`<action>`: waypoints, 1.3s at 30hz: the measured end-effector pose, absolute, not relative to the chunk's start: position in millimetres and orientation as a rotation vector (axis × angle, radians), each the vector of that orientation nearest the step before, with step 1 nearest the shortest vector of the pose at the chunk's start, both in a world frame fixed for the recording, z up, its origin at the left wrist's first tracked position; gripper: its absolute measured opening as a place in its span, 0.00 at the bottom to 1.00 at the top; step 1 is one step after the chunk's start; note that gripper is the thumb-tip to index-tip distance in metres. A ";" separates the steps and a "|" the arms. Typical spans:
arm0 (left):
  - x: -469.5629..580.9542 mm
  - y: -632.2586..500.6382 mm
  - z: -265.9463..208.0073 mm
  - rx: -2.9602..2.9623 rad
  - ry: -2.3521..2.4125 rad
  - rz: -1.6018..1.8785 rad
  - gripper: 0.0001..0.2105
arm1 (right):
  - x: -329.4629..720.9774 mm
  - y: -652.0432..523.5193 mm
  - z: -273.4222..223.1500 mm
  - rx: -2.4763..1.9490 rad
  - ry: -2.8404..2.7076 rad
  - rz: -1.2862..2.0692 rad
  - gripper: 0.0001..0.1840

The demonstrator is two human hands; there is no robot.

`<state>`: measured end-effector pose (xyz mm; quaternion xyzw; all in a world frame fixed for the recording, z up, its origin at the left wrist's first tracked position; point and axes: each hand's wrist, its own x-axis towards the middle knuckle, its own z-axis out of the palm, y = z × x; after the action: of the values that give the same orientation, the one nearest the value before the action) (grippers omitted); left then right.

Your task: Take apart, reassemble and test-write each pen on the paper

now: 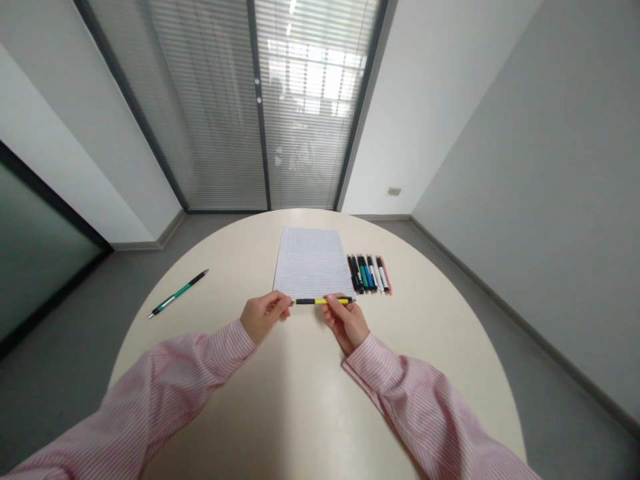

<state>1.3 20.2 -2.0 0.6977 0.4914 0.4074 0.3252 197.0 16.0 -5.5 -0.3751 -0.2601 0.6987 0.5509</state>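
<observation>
A yellow and black pen point(306, 301) is held level between my two hands, just in front of the near edge of a lined sheet of paper point(313, 260). My right hand point(349, 321) is closed on its yellow barrel, with the black end pointing right. At the opposite end, my left hand point(266, 315) pinches the tip between thumb and fingers. Whether a small part sits inside that pinch is hidden. Just beyond my right hand, several pens point(369, 273) lie side by side in a row along the paper's right edge.
A green and black pen point(179, 293) lies alone at a slant on the left of the round, cream table point(320, 413). Past the table's far edge stands a glass partition with blinds point(215, 120). Walls rise on both sides.
</observation>
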 end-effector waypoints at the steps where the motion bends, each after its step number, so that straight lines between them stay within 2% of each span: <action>1: 1.1 20.4 -1.9 1.828 1.283 1.074 0.10 | 197.1 15.9 -5.8 -0.888 -0.612 1.655 0.15; 10: 2.3 16.8 -2.8 1.934 1.125 1.200 0.06 | 194.1 13.1 -4.8 -0.781 -0.755 1.602 0.12; 18: 2.7 16.3 1.7 2.064 1.013 1.184 0.05 | 196.8 6.5 5.2 -0.699 -0.738 1.932 0.11; 22: 3.6 15.4 4.2 2.091 1.011 1.178 0.05 | 197.4 6.5 0.6 -0.695 -0.789 1.889 0.12; 30: -0.8 21.4 -5.2 2.311 1.134 1.187 0.06 | 198.2 9.2 0.9 -0.706 -0.694 1.802 0.09; 39: -3.7 27.4 -17.5 2.572 1.256 1.070 0.11 | 197.7 11.6 -1.8 -0.728 -0.673 1.782 0.07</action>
<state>-3.7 27.4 -17.5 0.8410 0.4106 0.3498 0.0429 197.7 11.6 -1.8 -0.3043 -0.2812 0.7444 0.5237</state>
